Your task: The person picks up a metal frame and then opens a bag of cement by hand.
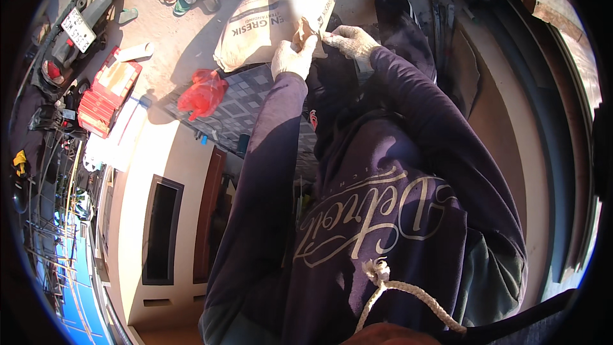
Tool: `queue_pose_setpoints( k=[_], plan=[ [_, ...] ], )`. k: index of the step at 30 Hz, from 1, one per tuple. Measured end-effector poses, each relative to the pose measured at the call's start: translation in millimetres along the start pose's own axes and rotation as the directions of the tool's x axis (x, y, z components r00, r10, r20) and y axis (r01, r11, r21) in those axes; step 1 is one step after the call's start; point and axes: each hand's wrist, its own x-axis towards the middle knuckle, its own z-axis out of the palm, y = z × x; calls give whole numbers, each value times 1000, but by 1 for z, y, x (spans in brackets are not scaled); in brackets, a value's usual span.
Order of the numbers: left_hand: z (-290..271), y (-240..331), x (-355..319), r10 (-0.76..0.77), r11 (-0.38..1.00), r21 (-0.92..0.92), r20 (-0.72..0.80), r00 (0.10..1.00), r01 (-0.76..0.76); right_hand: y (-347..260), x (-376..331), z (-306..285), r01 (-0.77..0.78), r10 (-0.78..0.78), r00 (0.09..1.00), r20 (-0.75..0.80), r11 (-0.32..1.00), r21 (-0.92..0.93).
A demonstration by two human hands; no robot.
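Well to the gloved left hand's [294, 57] left sits a red plastic bag [203, 94]. Just beyond that hand and leftward lies the paper cement sack [255, 22], its long axis slanting from near-left to far-right. The left hand, nearer its bulk, pinches a crumpled flap [310, 27]; beside it, the gloved right hand's [351, 41] fingers bunch at the flap's right edge, whether pinching I can't tell

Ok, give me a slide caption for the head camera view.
Gloved left hand and right hand at the edge of a pale sack, red bag nearby.
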Motion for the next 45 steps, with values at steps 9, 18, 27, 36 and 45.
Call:
queue_pose_setpoints(
  k=[9,18,27,36,45],
  plan=[
    [-11,-39,36,139,989,53,54,989,-142,3,4,21,112,-114,991,-65,993,-32],
    [-18,-20,33,81,994,51,206,975,-94,1,-1,27,9,-6,999,-40,996,93],
    [-34,-18,35,247,911,290,186,951,-293,9,12,35,229,-245,963,-114,964,-132],
    [-49,-29,38,275,784,495,262,925,-374,-6,1,45,195,-197,968,-159,980,-28],
    [-39,-68,72,263,884,343,193,945,-316,4,5,34,120,-112,986,-127,991,59]
  ],
)
